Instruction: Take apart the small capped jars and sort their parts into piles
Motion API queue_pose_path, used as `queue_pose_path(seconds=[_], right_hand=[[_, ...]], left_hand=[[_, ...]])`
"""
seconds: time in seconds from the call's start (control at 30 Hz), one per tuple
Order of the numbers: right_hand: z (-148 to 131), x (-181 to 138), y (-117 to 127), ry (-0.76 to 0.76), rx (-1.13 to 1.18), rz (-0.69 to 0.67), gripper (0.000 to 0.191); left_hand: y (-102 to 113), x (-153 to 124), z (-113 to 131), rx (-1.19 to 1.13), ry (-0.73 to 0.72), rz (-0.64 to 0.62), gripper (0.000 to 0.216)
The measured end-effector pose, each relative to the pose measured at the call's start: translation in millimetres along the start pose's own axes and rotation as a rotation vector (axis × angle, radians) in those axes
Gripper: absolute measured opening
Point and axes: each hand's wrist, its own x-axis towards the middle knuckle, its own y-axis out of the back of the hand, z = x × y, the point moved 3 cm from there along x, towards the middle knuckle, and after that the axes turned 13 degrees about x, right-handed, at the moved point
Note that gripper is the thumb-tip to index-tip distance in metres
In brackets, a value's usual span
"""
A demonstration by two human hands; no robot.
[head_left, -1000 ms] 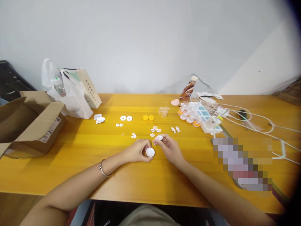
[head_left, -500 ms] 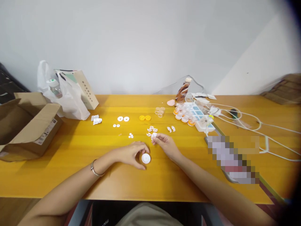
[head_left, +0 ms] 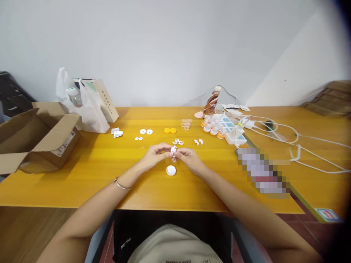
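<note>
Legible writing: pale letters on the dark garment [head_left: 125,243] at the bottom edge appear to read "miu miu". The printed label on the cardboard box [head_left: 41,140], the vertical characters on the paper bag [head_left: 105,100] and the label of the brown bottle [head_left: 212,100] are too small to read.

Grip: the left hand [head_left: 156,153] and right hand [head_left: 189,159] meet above the table [head_left: 95,171], near its middle. Both are closed in a fingertip pinch on one small white part [head_left: 173,149], which is held between them, clear of the table top. The remaining fingers of each hand are curled inward. A bracelet [head_left: 120,184] sits on the left wrist.

Nearby items:
- A round white cap [head_left: 170,170] lies flat on the table just below the hands, touching neither.
- A scatter of small white pieces [head_left: 177,141] lies just beyond the hands; two more [head_left: 199,141] lie to their right.
- Farther back, in a row: foil scraps [head_left: 116,132], two white discs [head_left: 146,131], two yellow discs [head_left: 169,130], clear rings [head_left: 186,124].
- A power strip [head_left: 233,133] with white cables [head_left: 287,140] sits at the right rear, with orange-and-clear items [head_left: 212,128] beside it.
- A white plastic bag [head_left: 87,109] leans against the paper bag, next to the open box at the left.
</note>
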Motion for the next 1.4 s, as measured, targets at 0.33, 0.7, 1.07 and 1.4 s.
queue_pose_path(seconds=[0.33, 0.7, 1.07, 1.4], right_hand=[[1, -15, -2, -0.01, -0.098, -0.021, 0.033], [-6, -23, -5, -0.018, -0.165, -0.125, 0.034], [-17, -24, 2, -0.178, -0.141, -0.225, 0.03], [-22, -30, 14, -0.079, -0.164, -0.078, 0.019]], left_hand=[[-13, -13, 0, -0.017, -0.07, 0.043, 0.022], [-17, -21, 9, 0.071, -0.204, 0.004, 0.021], [-20, -25, 20, 0.334, -0.367, 0.069, 0.021], [-32, -31, 16, 0.781, -0.54, 0.244, 0.022]])
